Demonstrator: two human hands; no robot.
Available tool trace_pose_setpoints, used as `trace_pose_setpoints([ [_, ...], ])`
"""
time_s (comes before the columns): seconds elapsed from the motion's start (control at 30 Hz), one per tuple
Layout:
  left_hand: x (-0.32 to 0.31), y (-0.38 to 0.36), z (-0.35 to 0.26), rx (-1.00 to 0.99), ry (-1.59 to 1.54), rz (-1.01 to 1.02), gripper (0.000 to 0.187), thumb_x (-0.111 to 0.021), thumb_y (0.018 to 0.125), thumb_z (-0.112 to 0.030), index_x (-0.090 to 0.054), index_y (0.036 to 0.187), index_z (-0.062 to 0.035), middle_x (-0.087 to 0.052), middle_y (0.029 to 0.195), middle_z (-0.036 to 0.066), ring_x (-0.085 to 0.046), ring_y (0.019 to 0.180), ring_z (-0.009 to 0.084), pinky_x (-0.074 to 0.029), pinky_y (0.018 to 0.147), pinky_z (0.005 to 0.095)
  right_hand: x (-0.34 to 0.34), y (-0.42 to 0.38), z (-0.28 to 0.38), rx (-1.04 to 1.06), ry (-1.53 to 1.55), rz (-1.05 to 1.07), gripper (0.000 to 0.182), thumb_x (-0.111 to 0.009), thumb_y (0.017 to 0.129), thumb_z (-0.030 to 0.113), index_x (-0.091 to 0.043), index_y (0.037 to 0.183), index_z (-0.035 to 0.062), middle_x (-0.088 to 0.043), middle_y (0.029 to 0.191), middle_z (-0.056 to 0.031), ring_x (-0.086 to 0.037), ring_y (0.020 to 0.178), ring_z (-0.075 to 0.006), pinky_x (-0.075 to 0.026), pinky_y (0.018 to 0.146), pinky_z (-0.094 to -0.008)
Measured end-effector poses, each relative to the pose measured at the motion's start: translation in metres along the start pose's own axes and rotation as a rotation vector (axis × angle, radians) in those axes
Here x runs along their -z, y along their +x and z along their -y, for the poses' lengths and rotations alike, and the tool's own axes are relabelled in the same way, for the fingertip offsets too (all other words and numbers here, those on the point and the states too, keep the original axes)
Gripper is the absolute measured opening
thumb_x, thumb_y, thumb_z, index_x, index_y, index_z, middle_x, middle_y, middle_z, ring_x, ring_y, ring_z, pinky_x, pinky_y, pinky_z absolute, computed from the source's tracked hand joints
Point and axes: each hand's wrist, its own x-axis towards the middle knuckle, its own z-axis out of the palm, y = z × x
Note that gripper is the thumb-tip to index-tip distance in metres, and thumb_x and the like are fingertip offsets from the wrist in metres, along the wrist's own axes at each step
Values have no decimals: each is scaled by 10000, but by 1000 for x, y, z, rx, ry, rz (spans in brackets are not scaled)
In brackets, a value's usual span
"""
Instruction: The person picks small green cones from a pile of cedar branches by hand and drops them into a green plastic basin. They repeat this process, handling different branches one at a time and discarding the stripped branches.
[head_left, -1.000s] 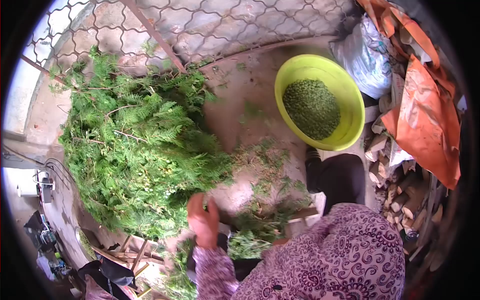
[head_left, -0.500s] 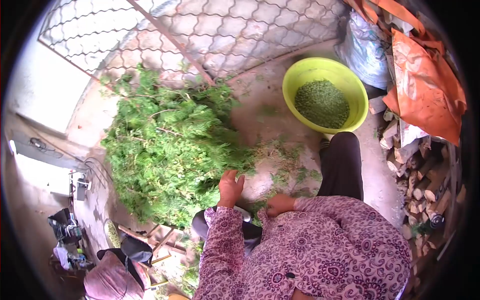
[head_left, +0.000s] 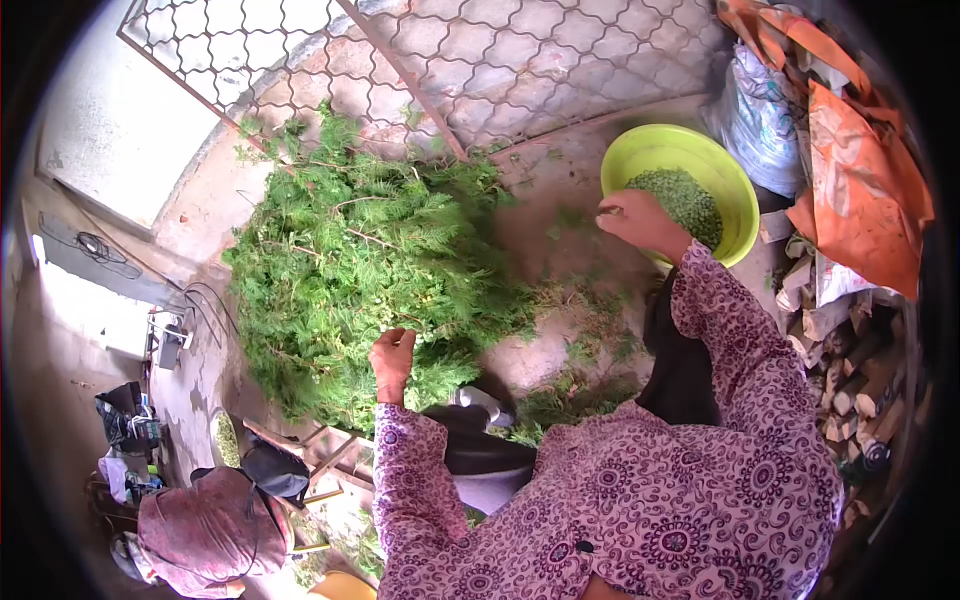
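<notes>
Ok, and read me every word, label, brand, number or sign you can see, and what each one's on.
No text is readable here.
Blue-and-white sack: markings too blurred to tell whether they are lettering.
Yellow-green basin: no lettering visible.

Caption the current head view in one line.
Right hand in front of a yellow basin of small green pieces, left hand before a heap of leafy branches.

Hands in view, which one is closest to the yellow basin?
The right hand, overlapping the edge of the yellow basin in view; the left hand is by the green branches instead.
</notes>
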Motion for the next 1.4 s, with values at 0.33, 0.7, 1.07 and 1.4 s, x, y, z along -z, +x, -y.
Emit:
trace_pose_setpoints([
  [0.33,-92,115,53,679,-970,215,704,-613,780,-276,-190,1292,-42,-295,1222,193,-563,743,313,-487,487,330,-62,43,-47,58,-384,259,307,-598,698,235,-575,904,8,-568,878,-166,-553,794,-330,-450,711,-407],
  [0.7,-208,170,85,982,-1458,-29,592,-618,783,-284,-306,1253,-104,-306,1266,157,-497,915,321,-491,699,432,-53,41,-18,89,-205,311,226,-597,710,195,-506,824,22,-504,876,-161,-531,800,-346,-431,700,-432],
  [1.07,-177,90,15,651,-693,347,135,-565,768,-92,-498,853,-12,-523,687,63,-499,497,160,-432,432,287,-51,40,-20,109,-212,333,282,-608,714,193,-517,915,17,-502,937,-172,-517,852,-343,-425,733,-414],
  [1.4,-203,-67,-15,519,-465,641,117,-566,759,-105,-537,790,4,-515,638,34,-480,514,121,-397,448,258,-87,58,-8,176,104,282,454,-617,707,307,-520,1032,5,-524,935,-174,-500,905,-320,-401,794,-391],
])
